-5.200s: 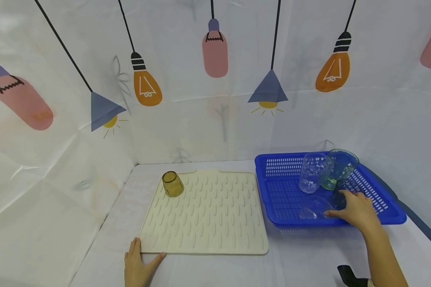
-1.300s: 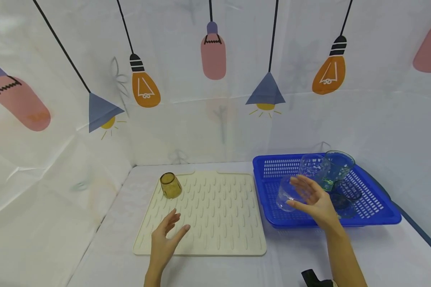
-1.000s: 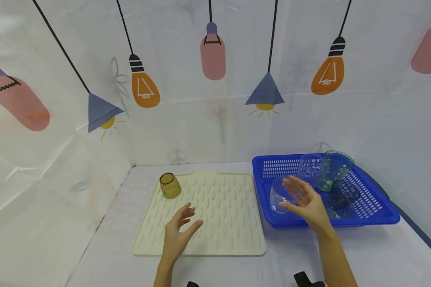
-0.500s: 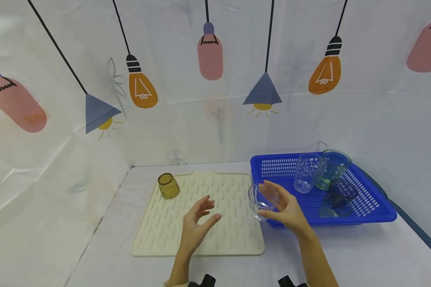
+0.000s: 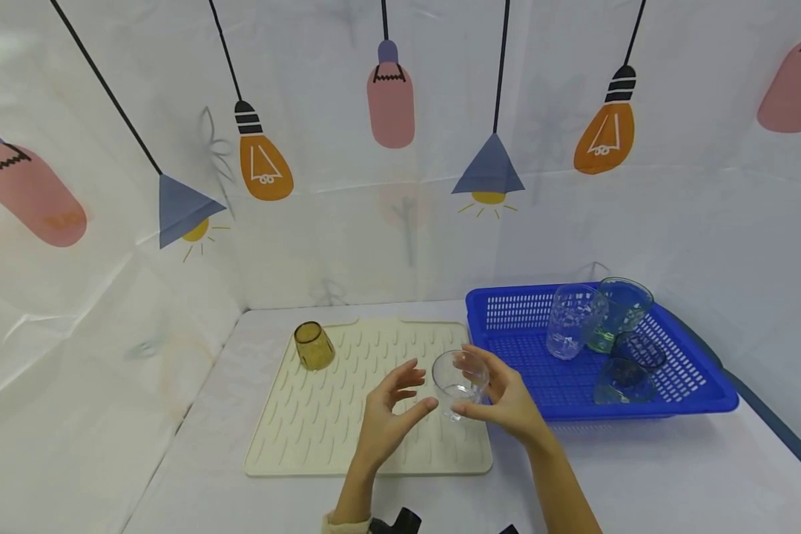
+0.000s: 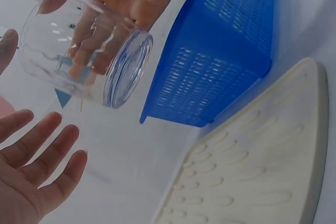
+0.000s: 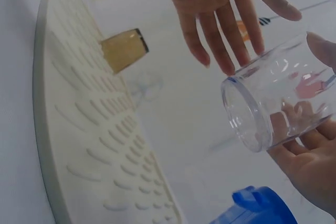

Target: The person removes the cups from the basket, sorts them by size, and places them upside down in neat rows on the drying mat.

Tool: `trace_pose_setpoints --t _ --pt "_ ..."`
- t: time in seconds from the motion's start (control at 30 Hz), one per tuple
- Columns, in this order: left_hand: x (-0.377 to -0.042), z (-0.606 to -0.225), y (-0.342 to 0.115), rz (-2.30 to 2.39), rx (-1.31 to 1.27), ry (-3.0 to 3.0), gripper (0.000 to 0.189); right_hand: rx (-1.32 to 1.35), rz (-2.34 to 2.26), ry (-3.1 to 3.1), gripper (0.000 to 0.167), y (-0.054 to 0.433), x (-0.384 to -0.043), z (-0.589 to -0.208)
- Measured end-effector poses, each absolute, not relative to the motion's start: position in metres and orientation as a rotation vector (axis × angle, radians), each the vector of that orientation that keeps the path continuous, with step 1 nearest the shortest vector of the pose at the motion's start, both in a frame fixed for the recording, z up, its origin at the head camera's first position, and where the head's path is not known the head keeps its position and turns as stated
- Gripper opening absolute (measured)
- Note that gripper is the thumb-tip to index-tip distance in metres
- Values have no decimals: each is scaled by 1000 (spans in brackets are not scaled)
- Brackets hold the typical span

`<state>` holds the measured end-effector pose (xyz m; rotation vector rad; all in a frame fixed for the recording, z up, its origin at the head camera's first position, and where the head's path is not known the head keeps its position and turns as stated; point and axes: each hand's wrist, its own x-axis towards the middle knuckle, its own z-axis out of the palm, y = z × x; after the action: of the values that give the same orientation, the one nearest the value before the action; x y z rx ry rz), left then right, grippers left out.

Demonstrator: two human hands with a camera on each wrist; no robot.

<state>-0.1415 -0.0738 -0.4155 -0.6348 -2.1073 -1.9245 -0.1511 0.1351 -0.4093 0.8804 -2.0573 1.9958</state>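
My right hand [image 5: 507, 400] holds a clear glass [image 5: 455, 386] from its right side, thumb and fingers round the wall, above the right part of a cream ridged mat [image 5: 334, 437]. In the right wrist view the glass's thick round base [image 7: 247, 116] shows. My left hand [image 5: 383, 423] is just left of the glass, fingers spread and holding nothing; in the left wrist view a gap separates its fingers [image 6: 50, 145] from the glass. An amber glass [image 5: 314, 348] stands at the mat's back left corner.
A blue plastic basket [image 5: 521, 389] stands right of the mat. In it are a clear textured glass [image 5: 567, 326], a green-tinted glass [image 5: 621, 315], a dark glass [image 5: 637, 352] and another clear one [image 5: 621, 386]. A white printed sheet [image 5: 347, 245] hangs behind.
My right hand has lifted the clear glass from the basket and carried it left over the mat. My left hand has moved from the mat's front left corner up and right towards the glass.
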Motion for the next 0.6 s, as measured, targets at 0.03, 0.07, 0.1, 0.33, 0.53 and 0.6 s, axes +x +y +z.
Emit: trace_pose_setpoints --t 0.03,0.07,0.1,0.33,0.53,0.6 --pt "-141 -415 -73 -1933 -644 -2104 53 892 2010 -2048 73 134 -151 -409" --pt "-141 -415 -72 -1938 -650 -2102 53 903 2017 -2042 73 133 -151 -410" --pt "-141 -415 -72 -1946 -659 -2095 53 911 2019 -2041 73 132 -151 -410" --pt "-142 -415 -67 -1985 -696 -2112 57 883 2079 -2048 72 125 -150 -411" --pt "-141 -417 -66 -1990 -715 -2114 56 908 2144 -2042 78 123 -148 -413" --pt "-141 -417 -67 -1987 -731 -2117 56 943 2145 -2054 81 123 -147 -414"
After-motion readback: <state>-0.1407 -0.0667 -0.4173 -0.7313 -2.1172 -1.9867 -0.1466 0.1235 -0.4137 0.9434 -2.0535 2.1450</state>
